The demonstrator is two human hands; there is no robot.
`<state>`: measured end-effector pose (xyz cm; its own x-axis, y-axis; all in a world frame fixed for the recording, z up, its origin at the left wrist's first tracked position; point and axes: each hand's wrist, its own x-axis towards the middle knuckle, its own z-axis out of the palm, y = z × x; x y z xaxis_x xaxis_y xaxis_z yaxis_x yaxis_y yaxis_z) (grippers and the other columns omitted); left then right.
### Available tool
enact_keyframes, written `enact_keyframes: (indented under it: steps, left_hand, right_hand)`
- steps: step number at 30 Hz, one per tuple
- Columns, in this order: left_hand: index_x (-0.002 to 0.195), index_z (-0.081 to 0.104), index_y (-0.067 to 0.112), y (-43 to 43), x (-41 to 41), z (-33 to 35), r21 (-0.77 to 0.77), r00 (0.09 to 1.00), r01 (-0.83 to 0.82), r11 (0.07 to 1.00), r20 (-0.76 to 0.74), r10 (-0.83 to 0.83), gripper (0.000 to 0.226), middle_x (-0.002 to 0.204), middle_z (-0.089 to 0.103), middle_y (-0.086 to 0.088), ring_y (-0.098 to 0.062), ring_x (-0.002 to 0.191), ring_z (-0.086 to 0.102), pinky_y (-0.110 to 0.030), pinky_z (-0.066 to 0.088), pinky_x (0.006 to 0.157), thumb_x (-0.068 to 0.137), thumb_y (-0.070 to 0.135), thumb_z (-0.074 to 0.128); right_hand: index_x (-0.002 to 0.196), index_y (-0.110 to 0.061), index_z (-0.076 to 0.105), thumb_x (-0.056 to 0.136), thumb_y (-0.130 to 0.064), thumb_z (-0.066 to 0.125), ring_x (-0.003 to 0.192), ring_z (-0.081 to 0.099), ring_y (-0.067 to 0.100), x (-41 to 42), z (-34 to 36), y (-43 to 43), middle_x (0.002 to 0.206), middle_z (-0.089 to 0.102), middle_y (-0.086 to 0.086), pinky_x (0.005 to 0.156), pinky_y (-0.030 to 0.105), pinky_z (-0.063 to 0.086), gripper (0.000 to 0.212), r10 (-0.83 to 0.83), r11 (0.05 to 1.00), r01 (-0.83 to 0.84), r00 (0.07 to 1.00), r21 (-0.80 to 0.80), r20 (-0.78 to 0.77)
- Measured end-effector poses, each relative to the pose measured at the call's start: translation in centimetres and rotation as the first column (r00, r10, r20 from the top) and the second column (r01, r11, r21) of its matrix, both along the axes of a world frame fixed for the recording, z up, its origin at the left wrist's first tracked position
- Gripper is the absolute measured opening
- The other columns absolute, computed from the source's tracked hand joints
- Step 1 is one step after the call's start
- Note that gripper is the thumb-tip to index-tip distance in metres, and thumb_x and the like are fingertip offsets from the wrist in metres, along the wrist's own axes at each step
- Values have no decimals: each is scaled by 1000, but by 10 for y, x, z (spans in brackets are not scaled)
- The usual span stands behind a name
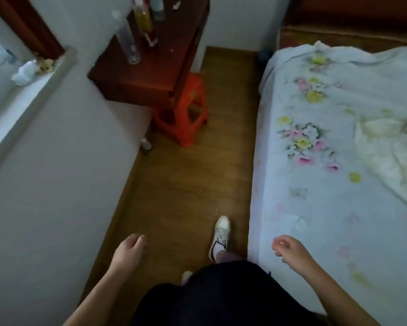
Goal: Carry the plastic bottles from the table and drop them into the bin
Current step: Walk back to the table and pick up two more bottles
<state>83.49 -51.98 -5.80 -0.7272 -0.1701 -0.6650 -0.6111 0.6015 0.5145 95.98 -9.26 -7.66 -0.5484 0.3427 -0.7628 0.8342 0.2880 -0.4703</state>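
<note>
Far ahead, a dark red wooden table (150, 74) stands against the wall. On it stand a tall clear plastic bottle (127, 38), a bottle of yellow liquid (143, 16) and a pale blue bottle (157, 7) cut off by the top edge. My left hand (130, 249) hangs low at the bottom left, fingers loosely curled, holding nothing. My right hand (289, 249) is low at the bottom right beside the bed, fingers loosely curled and empty. Both hands are far from the table. No bin is in view.
An orange plastic stool (186, 114) sits partly under the table. A bed with a floral sheet (339, 149) fills the right side. A white wall (56, 172) and window ledge are on the left. A narrow wooden floor strip (186, 184) runs between them, with my shoe (220, 234) on it.
</note>
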Motion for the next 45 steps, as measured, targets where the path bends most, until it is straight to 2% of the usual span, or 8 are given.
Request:
enact_keyframes:
  steps: [6, 18, 23, 27, 31, 36, 40, 45]
  left_hand:
    - [103, 66, 22, 65, -118, -2, -53, 970, 242, 969, 16, -242, 16, 87, 72, -2, -22, 81, 70, -31, 53, 65, 99, 30, 53]
    - [100, 64, 21, 125, -258, 8, -127, 984, 179, 976, 4, -180, 10, 89, 68, 0, -16, 80, 65, -29, 49, 64, 99, 26, 55]
    - [99, 67, 20, 157, -342, -5, -101, 988, 151, 983, 27, -149, 14, 85, 72, -5, -24, 77, 70, -34, 53, 62, 98, 27, 55]
    - [100, 69, 17, 200, -425, -17, -16, 993, 119, 993, 25, -118, 15, 89, 74, -5, -25, 83, 72, -41, 54, 66, 97, 24, 56]
    - [98, 66, 26, 261, -509, -10, 56, 960, 274, 960, 49, -277, 13, 96, 74, -1, -20, 86, 71, -37, 56, 70, 99, 27, 54]
    - [93, 68, 30, 332, -604, 6, 78, 901, 430, 899, 16, -433, 16, 93, 75, 0, -28, 86, 72, -46, 57, 78, 98, 32, 54]
    - [97, 68, 28, 382, -657, 17, 108, 900, 434, 894, -15, -435, 14, 95, 75, -1, -35, 93, 72, -37, 50, 70, 98, 32, 54]
    - [100, 66, 28, 406, -698, 11, 91, 942, 335, 938, 10, -337, 15, 98, 73, 0, -27, 92, 72, -34, 51, 72, 99, 34, 53]
  right_hand:
    - [101, -12, 67, 93, -23, 59, 91, 70, 20, -43, -18, 43, 103, 69, 7, 82, 37, 52, 15, -224, 974, 225, 974, -28, 24]
    - [112, -25, 63, 94, -38, 57, 102, 64, 15, -314, 17, 92, 105, 67, -2, 90, 31, 50, 23, 51, 994, -62, 991, -90, -128]
    - [113, -25, 64, 93, -37, 59, 101, 64, 13, -393, 20, 126, 104, 68, -3, 88, 28, 49, 24, 13, 998, -25, 981, -60, -195]
    - [104, -12, 67, 93, -24, 57, 94, 64, 20, -424, 16, 160, 98, 66, 5, 75, 26, 47, 19, -83, 997, 82, 987, -14, -140]
    - [90, -18, 67, 92, -22, 57, 86, 68, 23, -438, 11, 193, 92, 71, 7, 78, 39, 54, 10, -209, 977, 213, 971, 26, -112]
    - [106, -12, 66, 93, -22, 62, 83, 71, 21, -466, 14, 234, 96, 74, 7, 71, 30, 49, 17, -359, 932, 362, 929, 9, -93]
    - [106, -11, 67, 94, -21, 61, 81, 71, 21, -512, 9, 273, 96, 74, 7, 70, 29, 49, 17, -352, 935, 355, 932, 14, -90]
    - [102, -13, 68, 93, -24, 61, 83, 72, 23, -609, -2, 332, 95, 75, 9, 78, 40, 53, 15, -216, 976, 217, 972, -6, -88]
